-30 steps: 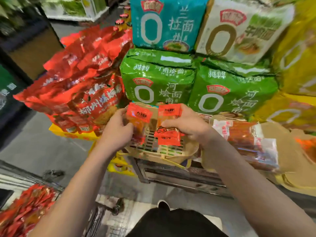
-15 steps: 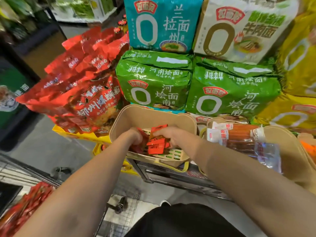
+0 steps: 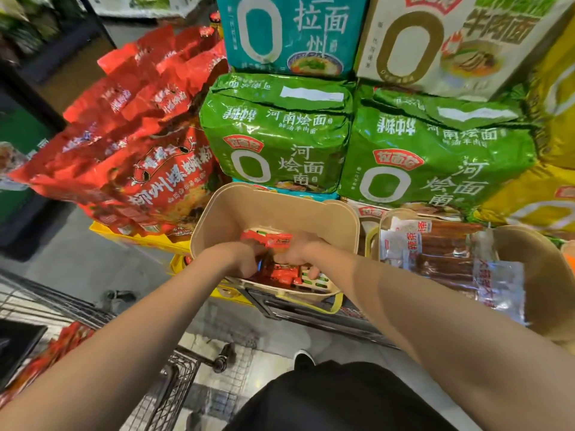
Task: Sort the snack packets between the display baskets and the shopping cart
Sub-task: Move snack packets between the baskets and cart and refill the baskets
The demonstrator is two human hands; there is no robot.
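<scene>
A beige display basket [image 3: 273, 200] stands on a low rack in front of me. Both my hands reach down into it. My left hand [image 3: 239, 259] is curled round small red snack packets [image 3: 280, 273] near the basket's front wall. My right hand [image 3: 300, 251] grips more red snack packets [image 3: 269, 238] beside it, its fingertips down on the slotted floor. The shopping cart [image 3: 174, 377] sits at the lower left, with a heap of red packets [image 3: 62, 340] inside. My forearms hide part of the basket's front rim.
A second beige basket [image 3: 529, 253] to the right holds clear-wrapped sausage packs [image 3: 441, 259]. Large green noodle bags [image 3: 277, 135] and red bags [image 3: 140, 144] are stacked behind and to the left. Grey floor lies between the cart and the rack.
Both hands went from holding red packets up above the basket to down inside it, near its floor. The view moved closer to the basket.
</scene>
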